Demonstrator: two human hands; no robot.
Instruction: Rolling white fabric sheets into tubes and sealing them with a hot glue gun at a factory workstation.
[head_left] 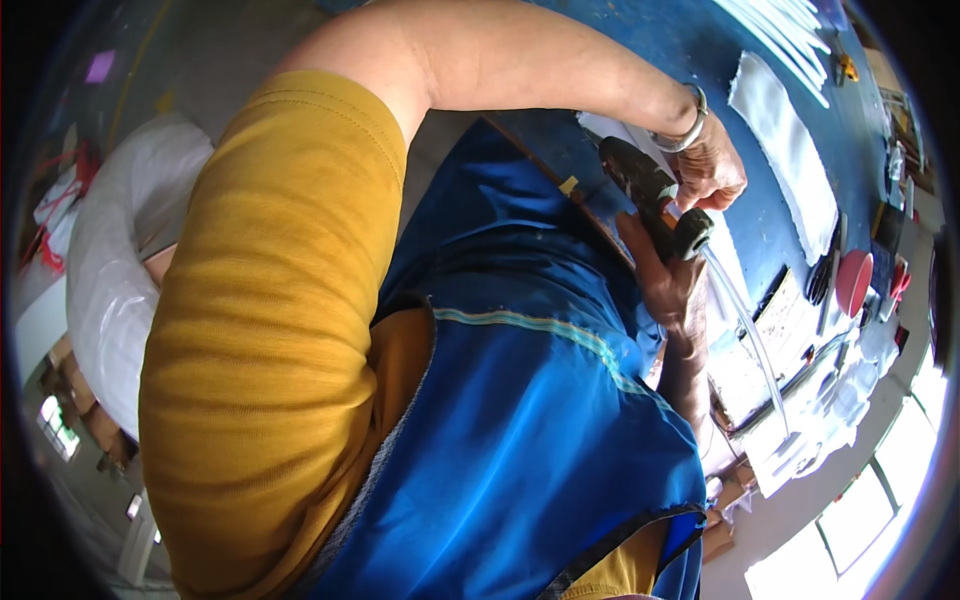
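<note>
Over a blue workbench point(780, 230), the right hand point(668, 285) wraps its fingers around a dark glue gun point(655, 195), steadying it, while the left hand point(712, 170) pinches a clear glue stick point(745, 320) (bracelet on wrist) at the gun's rear.

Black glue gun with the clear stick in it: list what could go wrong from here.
1. The black glue gun sits between both hands; the left hand pinches close to its stick end, so fingers could touch a hot part.
2. The long clear glue stick juts over the cluttered blue table and may snag or bend.
3. The right hand grips low, near the blue apron; drips could land there.
</note>
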